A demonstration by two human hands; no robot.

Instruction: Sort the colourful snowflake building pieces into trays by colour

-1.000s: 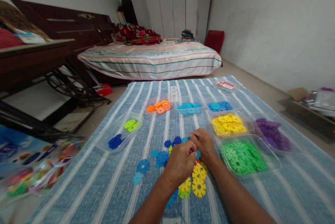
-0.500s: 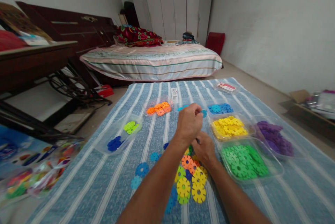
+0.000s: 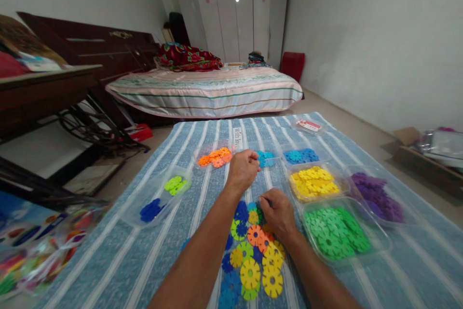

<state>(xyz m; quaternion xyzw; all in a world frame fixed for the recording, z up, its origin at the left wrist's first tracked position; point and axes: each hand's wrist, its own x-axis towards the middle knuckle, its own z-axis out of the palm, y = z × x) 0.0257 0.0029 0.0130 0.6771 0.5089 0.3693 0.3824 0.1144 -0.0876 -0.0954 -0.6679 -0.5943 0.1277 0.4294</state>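
My left hand [image 3: 243, 170] is closed, held above the cloth between the tub of orange pieces [image 3: 218, 155] and the tub of light blue pieces [image 3: 266, 158]. Anything inside its curled fingers is hidden. My right hand [image 3: 278, 210] is also closed, at the far right side of a group of notched plastic discs [image 3: 250, 273]. Its fingertips face that group, and I cannot make out what they grip. Yellow, orange, lime, dark blue and light blue discs make up the group, some overlapping. My left forearm covers part of its left side.
On the right stand clear tubs of yellow discs [image 3: 314, 182], green discs [image 3: 334, 233], purple discs [image 3: 376, 196] and blue discs [image 3: 301, 155]. A tub at left holds lime discs [image 3: 176, 185] and dark blue discs [image 3: 151, 209]. A lidded box [image 3: 308, 126] lies at the far edge.
My left hand has moved left, away from the light blue tub, uncovering more of its pieces. My right hand stays by the disc group. The view has shifted slightly.
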